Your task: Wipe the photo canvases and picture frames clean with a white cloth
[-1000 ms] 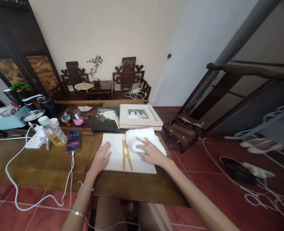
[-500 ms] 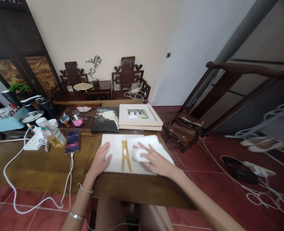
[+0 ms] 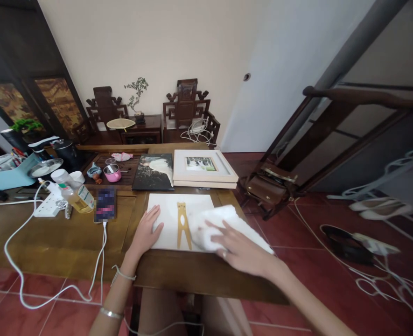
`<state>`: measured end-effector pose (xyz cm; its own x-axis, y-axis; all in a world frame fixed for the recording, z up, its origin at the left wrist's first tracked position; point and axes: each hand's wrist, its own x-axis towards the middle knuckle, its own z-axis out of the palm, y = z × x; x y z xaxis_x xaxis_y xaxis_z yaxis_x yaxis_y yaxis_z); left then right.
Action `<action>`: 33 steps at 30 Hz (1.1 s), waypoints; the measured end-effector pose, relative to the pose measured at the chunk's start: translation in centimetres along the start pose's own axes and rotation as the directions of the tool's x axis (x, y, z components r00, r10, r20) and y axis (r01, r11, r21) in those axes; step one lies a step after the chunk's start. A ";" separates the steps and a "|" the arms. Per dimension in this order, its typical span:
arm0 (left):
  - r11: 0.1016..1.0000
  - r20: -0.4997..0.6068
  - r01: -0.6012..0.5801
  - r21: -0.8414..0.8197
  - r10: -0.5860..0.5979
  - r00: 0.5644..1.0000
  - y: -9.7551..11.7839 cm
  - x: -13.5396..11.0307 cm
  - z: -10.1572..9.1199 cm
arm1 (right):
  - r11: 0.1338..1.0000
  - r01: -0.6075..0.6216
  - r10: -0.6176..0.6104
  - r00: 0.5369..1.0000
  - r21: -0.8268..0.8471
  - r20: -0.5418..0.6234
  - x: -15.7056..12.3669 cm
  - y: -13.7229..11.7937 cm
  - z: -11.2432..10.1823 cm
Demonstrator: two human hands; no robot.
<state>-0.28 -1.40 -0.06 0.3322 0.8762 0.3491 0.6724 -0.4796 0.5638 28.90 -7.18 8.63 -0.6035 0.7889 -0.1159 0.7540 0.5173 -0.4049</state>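
Note:
A white canvas [image 3: 169, 214] painted with a tall yellow cat [image 3: 183, 223] lies flat on the wooden table [image 3: 69, 233]. My left hand [image 3: 146, 231] rests on its left edge, fingers flat and apart. My right hand [image 3: 237, 249] presses a white cloth [image 3: 227, 221] down on the canvas's near right corner, fingers curled over the bunched part. The cloth trails off past the table's right edge.
Behind the canvas lie a dark picture [image 3: 153, 171] and stacked white frames [image 3: 202, 169]. To the left are a phone [image 3: 105, 204] on a white cable, a bottle [image 3: 77, 197], a power strip [image 3: 47, 205], a pink pot [image 3: 112, 173]. A brown bag [image 3: 264, 189] and cables lie on the red floor.
My right hand has dragged the cloth from the canvas's far right corner toward me, to its near right corner. The left hand has stayed in place.

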 end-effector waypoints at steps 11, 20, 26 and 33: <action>1.000 0.031 -0.011 0.025 0.010 0.999 0.0 0.1 0.0 | 0.986 -0.138 0.147 0.984 0.096 -0.096 3.8 1.5 -0.1; 0.998 0.052 0.044 0.038 -0.046 0.998 0.1 0.1 0.1 | 0.997 0.017 -0.031 0.978 -0.071 -0.206 8.9 -1.8 2.7; 0.998 0.058 0.020 0.063 -0.024 0.998 0.2 0.0 0.2 | 0.983 0.184 -0.183 0.979 -0.004 -0.084 1.2 -5.2 5.0; 0.998 0.039 0.006 0.069 -0.008 0.999 0.0 0.0 0.4 | 0.993 0.122 -0.121 0.983 0.000 -0.139 4.4 -2.7 3.0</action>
<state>-0.05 -1.33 -0.36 0.3523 0.8814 0.3146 0.7184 -0.4701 0.5127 23.46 -6.10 6.52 -0.6480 0.7592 0.0608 0.6749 0.6094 -0.4161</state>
